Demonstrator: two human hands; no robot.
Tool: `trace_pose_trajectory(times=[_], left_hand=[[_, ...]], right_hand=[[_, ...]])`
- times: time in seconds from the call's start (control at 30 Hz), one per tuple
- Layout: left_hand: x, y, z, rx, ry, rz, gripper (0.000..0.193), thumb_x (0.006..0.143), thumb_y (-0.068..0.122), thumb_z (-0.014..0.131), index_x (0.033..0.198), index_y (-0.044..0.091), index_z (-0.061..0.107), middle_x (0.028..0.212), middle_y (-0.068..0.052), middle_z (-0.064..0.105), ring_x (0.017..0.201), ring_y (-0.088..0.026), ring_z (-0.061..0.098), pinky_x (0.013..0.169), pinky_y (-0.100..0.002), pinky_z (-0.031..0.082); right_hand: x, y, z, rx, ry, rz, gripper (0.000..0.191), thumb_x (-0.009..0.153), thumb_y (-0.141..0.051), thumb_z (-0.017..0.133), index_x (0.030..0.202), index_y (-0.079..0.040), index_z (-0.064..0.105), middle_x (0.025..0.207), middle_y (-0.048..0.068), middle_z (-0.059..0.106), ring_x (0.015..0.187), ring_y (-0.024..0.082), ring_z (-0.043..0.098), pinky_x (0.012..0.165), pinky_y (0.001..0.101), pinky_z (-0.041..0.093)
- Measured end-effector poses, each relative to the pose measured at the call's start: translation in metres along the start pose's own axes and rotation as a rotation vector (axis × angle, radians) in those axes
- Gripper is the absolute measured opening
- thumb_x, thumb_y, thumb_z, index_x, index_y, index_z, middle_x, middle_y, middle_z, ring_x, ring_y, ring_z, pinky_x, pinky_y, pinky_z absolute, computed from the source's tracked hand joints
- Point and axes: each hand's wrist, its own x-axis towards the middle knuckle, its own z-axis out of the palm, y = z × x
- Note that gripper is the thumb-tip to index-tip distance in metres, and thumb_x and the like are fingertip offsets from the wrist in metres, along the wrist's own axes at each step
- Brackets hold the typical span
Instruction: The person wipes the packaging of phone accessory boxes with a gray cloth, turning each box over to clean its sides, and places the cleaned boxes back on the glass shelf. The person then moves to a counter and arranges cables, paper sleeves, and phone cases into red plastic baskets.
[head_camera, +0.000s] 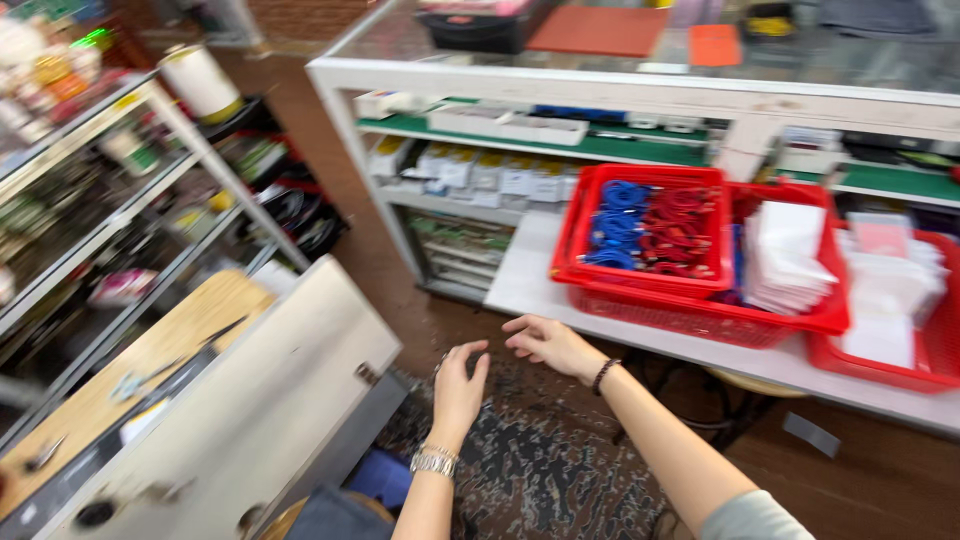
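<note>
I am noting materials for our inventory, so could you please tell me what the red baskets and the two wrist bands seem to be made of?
The red baskets look like moulded plastic: uniform glossy colour and mesh walls. The band on the left hand, the left wrist band, looks like polished metal links, silvery with glints. The band by the right hand, the right wrist band, seems dark beads or cord; blur leaves it open.
</note>
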Motion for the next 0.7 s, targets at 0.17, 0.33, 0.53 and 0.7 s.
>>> trace_pose_trajectory(times=[0.17,0.33,0.53,0.7], left_hand=[[0.057,0.070,0.101,-0.101,-0.123,0.200,0.024,0.094,0.019,0.065,0.113,0.006,0.072,0.111,-0.014,0.073,0.110,-0.033,0.066,0.094,-0.042,0.051],[0.089,0.129,0.189,-0.190,-0.195,0.239,0.023,0.094,0.019,0.066,0.113,0.007,0.072,0.111,-0.014,0.072,0.110,-0.032,0.066,0.094,-0.042,0.050],[0.112,0.183,0.265,-0.158,-0.197,0.307,0.018,0.093,0.016,0.066,0.106,0.008,0.076,0.109,-0.012,0.073,0.107,-0.032,0.065,0.096,-0.040,0.048],[0.120,0.224,0.317,-0.182,-0.288,0.232,0.020,0.094,0.018,0.065,0.107,0.006,0.075,0.106,-0.016,0.073,0.099,-0.035,0.069,0.091,-0.044,0.052]], right_hand=[[-0.043,0.020,-0.117,0.024,0.199,0.031,0.037,0.099,-0.027,0.060,0.133,-0.013,0.062,0.113,0.000,0.075,0.097,0.009,0.069,0.084,0.0270,0.056],[-0.080,0.038,-0.213,0.050,0.329,0.043,0.035,0.099,-0.026,0.058,0.131,-0.014,0.064,0.110,0.004,0.076,0.090,0.011,0.070,0.078,0.0281,0.057],[-0.102,0.064,-0.310,-0.261,0.833,-0.008,0.024,0.098,-0.019,0.061,0.114,-0.006,0.074,0.091,0.015,0.078,0.080,0.019,0.072,0.072,0.0349,0.058],[-0.093,0.072,-0.336,-0.765,0.860,-0.028,0.032,0.092,-0.028,0.070,0.111,-0.003,0.073,0.109,0.022,0.073,0.102,0.036,0.070,0.095,0.0449,0.055]])
